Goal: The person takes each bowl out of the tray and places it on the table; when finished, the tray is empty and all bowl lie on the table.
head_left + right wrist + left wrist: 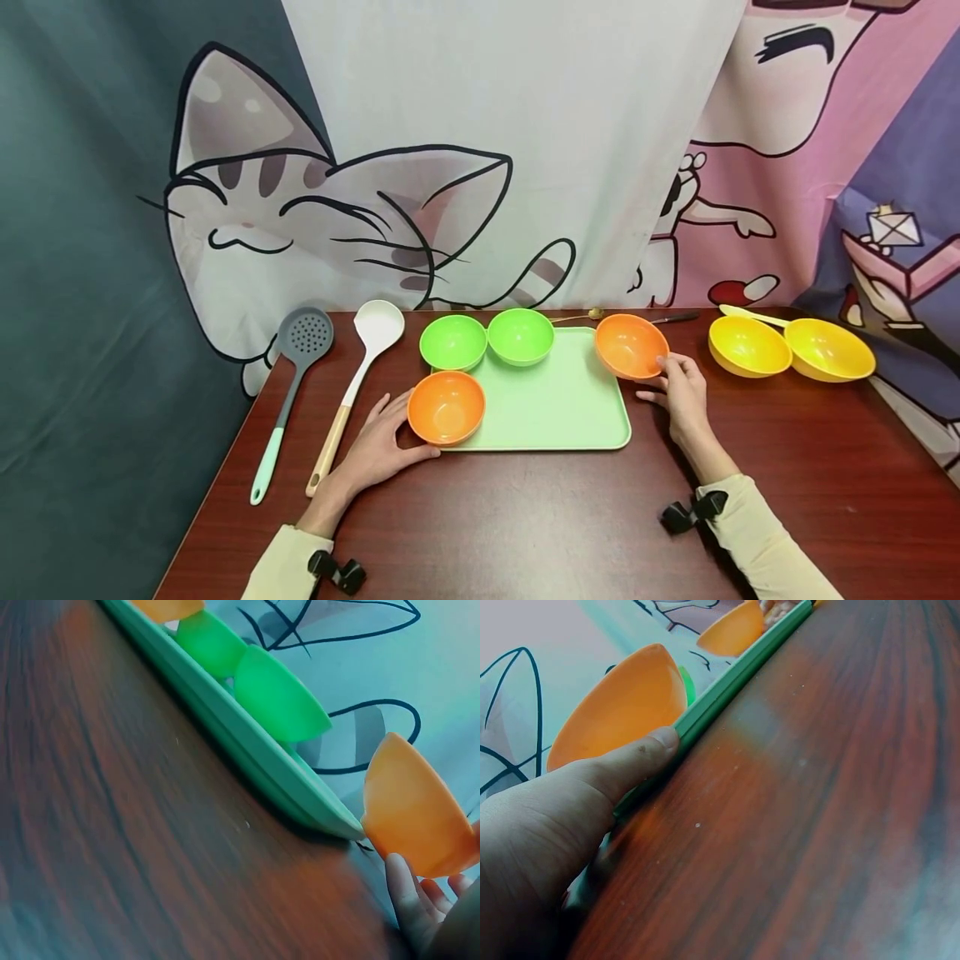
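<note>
We see our left hand [378, 446] cupped loosely against the near orange bowl [446, 407], thumb along the tray's front edge, fingers curving round the bowl's outer side. That bowl sits at the tray's 7 o'clock corner, half on the pale green tray [558, 404] and half over its rim. Our right hand [684, 392] reaches up to the far orange bowl [632, 346] at the tray's 2 o'clock corner, fingertips touching its lower wall; the bowl is tilted, its mouth turned toward us, and the wrist view shows it off the tray beside the corner. Two green bowls [487, 339] stand touching each other at the tray's 11 to 12 o'clock edge.

We judge the tilted bowl the weak point: held only by fingertips on a smooth wall, it could slip and roll across the counter [525, 517]. The near bowl, straddling the rim, could tip if nudged, and a shove on the tray would jostle the green pair.
</note>
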### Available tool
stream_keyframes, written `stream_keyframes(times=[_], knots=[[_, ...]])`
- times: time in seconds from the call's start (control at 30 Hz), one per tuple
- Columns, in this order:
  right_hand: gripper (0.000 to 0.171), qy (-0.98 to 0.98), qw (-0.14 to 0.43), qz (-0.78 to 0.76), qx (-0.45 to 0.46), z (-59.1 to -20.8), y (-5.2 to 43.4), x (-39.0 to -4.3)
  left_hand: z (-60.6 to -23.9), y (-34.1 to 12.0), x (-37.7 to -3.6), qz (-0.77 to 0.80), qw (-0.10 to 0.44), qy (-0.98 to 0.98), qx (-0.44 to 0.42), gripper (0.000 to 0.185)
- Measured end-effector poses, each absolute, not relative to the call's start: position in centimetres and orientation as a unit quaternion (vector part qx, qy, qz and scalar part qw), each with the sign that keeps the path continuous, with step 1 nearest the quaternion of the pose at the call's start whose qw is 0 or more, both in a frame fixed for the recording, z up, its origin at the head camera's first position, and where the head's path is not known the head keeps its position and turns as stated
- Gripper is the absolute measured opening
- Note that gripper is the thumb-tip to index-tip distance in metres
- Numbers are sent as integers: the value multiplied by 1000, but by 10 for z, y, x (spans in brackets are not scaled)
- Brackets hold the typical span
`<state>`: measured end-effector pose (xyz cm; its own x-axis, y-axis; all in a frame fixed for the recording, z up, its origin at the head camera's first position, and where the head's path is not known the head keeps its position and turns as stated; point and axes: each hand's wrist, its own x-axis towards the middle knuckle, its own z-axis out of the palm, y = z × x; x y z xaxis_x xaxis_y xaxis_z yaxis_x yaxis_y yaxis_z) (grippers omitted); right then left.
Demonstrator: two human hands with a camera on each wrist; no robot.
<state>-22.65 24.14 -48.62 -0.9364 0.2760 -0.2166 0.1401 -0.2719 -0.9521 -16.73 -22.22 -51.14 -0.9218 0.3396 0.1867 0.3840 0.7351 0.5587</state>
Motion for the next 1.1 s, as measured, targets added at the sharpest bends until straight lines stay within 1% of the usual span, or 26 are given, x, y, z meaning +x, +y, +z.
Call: stream_keyframes(times=[0.13, 0.43, 0.8, 1.1], knots=[[6, -605, 46, 773, -186, -486, 248, -227, -512, -223, -167, -309, 36, -931, -192, 91], [13, -593, 44, 783, -184, -485, 256, -226, -512, -222, -168, -308, 43, -930, -196, 91], [16, -600, 42, 766, -227, -478, 264, -223, -511, -223, -165, -311, 45, -929, -195, 90], [20, -587, 46, 774, -235, -476, 273, -221, -512, -223, -166, -309, 41, -931, -192, 91]])
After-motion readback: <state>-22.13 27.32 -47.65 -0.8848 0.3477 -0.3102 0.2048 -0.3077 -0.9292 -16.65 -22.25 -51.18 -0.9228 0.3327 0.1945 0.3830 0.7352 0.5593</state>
